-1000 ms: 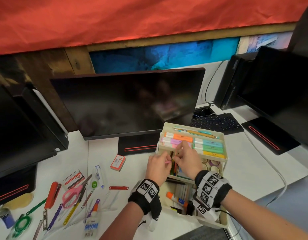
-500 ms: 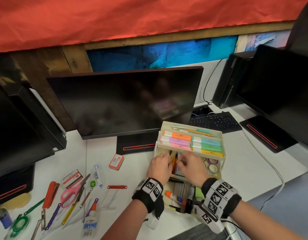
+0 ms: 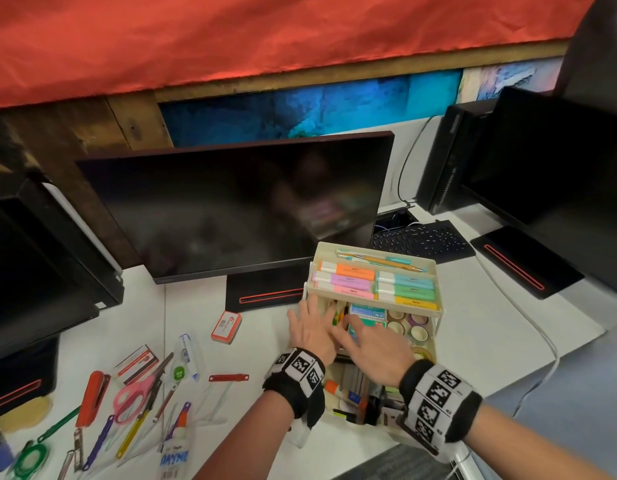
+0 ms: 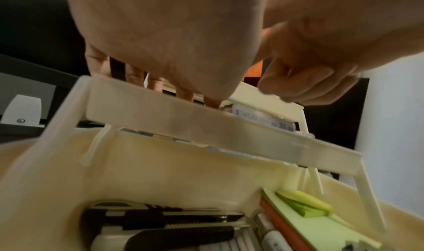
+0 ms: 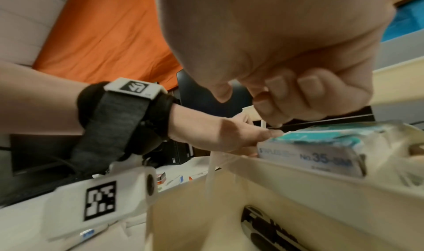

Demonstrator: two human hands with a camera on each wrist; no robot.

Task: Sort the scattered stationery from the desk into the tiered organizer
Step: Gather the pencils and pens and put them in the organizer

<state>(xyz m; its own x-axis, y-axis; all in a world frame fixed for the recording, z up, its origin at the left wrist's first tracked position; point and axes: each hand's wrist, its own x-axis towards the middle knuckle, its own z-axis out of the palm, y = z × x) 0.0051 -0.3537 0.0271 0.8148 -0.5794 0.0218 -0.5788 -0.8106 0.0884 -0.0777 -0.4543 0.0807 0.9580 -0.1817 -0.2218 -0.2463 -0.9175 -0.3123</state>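
Lower left of the head view, light, rigid pens and pink scissors (image 3: pixel 132 398) lie scattered, best pinched mid-length; centre right, left hand (image 3: pixel 312 332) and right hand (image 3: pixel 371 346) spread empty-fingered over the tiered organizer's (image 3: pixel 435 344) middle tray.

Right hand (image 5: pixel 286 59) fingers curled above staples box (image 5: pixel 321 157) in organizer tier (image 5: pixel 286 178); left hand (image 5: pixel 220 137) beside box.

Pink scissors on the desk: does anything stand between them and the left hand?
Nothing upright. Between the left hand and the pink scissors only flat things lie: a red clip and a white correction tape. Passing above looks possible.
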